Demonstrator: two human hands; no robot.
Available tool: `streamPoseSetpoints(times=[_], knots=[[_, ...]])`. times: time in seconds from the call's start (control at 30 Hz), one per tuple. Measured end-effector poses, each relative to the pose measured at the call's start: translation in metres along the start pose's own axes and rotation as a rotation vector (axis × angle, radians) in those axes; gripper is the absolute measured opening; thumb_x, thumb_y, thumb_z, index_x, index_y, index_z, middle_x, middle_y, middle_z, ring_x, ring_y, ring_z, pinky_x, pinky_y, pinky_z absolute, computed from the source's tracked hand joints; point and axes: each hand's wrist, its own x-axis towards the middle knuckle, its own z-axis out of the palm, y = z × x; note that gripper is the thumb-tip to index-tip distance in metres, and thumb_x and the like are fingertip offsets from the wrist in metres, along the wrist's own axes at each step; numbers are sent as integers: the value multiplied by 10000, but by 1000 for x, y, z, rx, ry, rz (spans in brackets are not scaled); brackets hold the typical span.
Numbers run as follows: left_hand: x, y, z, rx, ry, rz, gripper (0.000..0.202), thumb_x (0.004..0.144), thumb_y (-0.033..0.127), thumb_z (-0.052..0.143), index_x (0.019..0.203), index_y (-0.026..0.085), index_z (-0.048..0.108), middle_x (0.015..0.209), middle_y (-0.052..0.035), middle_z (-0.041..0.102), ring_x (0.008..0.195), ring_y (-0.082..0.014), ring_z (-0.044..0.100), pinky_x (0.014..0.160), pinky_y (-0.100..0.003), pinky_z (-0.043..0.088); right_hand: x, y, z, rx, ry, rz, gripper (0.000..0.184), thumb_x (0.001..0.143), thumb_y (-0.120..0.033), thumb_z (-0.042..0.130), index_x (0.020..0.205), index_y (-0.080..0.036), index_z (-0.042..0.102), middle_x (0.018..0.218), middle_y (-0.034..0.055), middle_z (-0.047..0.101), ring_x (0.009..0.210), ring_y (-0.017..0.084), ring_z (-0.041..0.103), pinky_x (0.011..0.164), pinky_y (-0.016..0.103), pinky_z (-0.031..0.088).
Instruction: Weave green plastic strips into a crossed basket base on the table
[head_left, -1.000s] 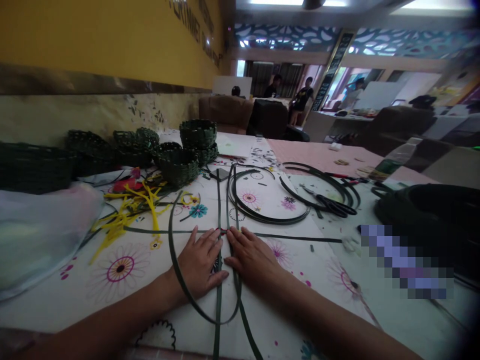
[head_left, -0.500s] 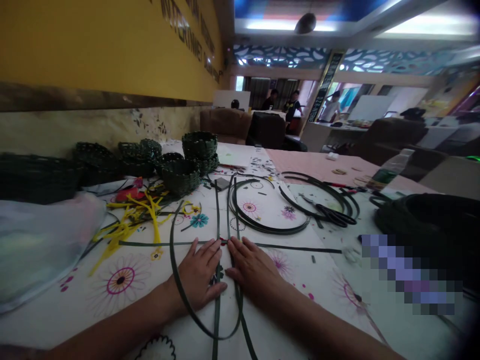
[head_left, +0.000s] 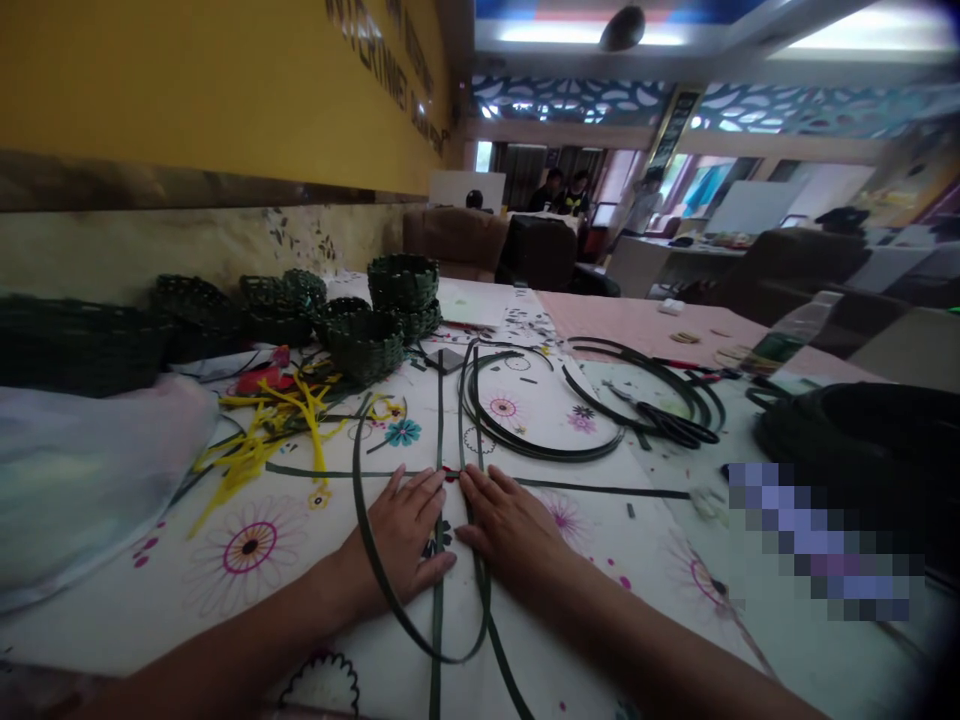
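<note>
My left hand [head_left: 400, 535] lies flat on the flowered tablecloth [head_left: 247, 560], fingers stretched forward, pressing down dark green strips [head_left: 439, 420] where they cross. My right hand [head_left: 510, 525] lies flat beside it, fingers also out, on the neighbouring upright strip. The fingertips of both hands meet at the crossing with a horizontal strip [head_left: 600, 488]. A curved strip [head_left: 375, 570] loops round my left wrist on the cloth.
Several woven green baskets [head_left: 367, 340] stand at the back left. Yellow strips [head_left: 277, 420] lie left, a white plastic bag [head_left: 82, 470] further left. Coiled dark strips [head_left: 540, 440] and scissors [head_left: 667, 420] lie ahead right; a dark basket [head_left: 862, 430] at right. People stand far behind.
The view has shifted slightly; both hands stay flat on the crossing strips, almost unmoved.
</note>
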Motion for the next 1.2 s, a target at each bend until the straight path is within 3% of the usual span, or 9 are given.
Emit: streamPoseSetpoints(times=[0.27,0.5,0.63,0.77,0.93,1.2], knots=[[-2,-1,3,-27,-14,11,615,899,503,460,1348,83,480,1483,-182,405,1400,-293,324,1171,-491,215,1,0,-5,-3,-28,-16,612,932,-428,520,1425,-75,436,1478,174,413,1379,292,371,1159,453,290],[-4,-2,3,-67,9,21,612,888,487,482,1347,82,466,1488,-188,391,1398,-307,320,1160,-496,232,6,-6,-34,-33,-31,55,524,885,-355,614,1355,-140,525,1463,184,436,1252,330,517,1013,456,445],[-3,-1,4,-78,14,14,625,871,494,504,1336,77,469,1453,-201,428,1380,-326,339,1158,-504,220,28,-16,-61,-54,4,-11,276,911,-301,580,1159,-213,663,1255,127,635,1147,292,594,978,414,443],[-3,-1,2,-87,17,2,671,854,520,517,1345,69,444,1413,-201,463,1349,-336,374,1141,-518,237,71,-25,-77,29,56,45,282,916,-259,557,1171,-214,670,1155,92,691,1015,254,660,846,330,494],[-5,-1,-3,-88,0,3,670,867,526,491,1348,63,430,1410,-206,458,1337,-347,378,1122,-528,259,137,-34,-60,149,8,-143,243,913,-190,545,1071,-191,730,1084,71,725,1011,206,656,887,268,458],[-5,-2,-4,-118,-21,-12,671,863,526,485,1328,43,443,1398,-227,467,1317,-355,393,1102,-548,273,216,-70,-16,16,-78,-287,288,881,-217,572,1144,-230,690,1095,75,687,1002,213,630,815,260,442]])
